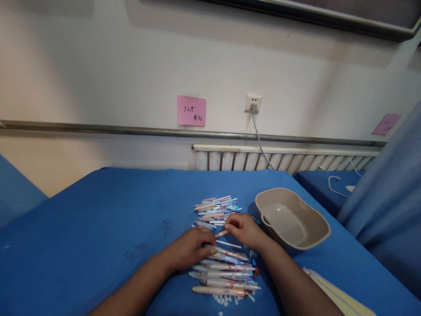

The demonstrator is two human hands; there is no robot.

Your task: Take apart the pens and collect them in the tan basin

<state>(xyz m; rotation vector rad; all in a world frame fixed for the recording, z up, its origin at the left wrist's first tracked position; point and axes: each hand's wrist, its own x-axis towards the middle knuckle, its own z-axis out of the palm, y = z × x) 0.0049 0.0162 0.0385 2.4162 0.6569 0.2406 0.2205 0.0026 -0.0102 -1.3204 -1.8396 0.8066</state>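
Note:
My right hand (244, 229) is closed in a pinch around a short orange pen barrel (221, 234). The barrel slants down to the left, its lower end close to the fingertips of my left hand (192, 249). Those left fingers are curled, and whatever they hold is hidden. A thin white pen refill (229, 244) lies just below the barrel. Under my left thumb begins a row of clear and coloured pens (226, 274), with a peach-orange pen (219, 291) lowest. Beyond my hands sits a loose pile of pens, barrels and refills (215, 208).
A beige plastic basin (292, 215) stands right of the pens on the blue-covered table (98, 228). Small white pieces (225, 300) lie below the row, with small dark blue parts beside my right wrist. A yellow packet (337, 292) lies lower right. Behind are a radiator (237, 160) and wall.

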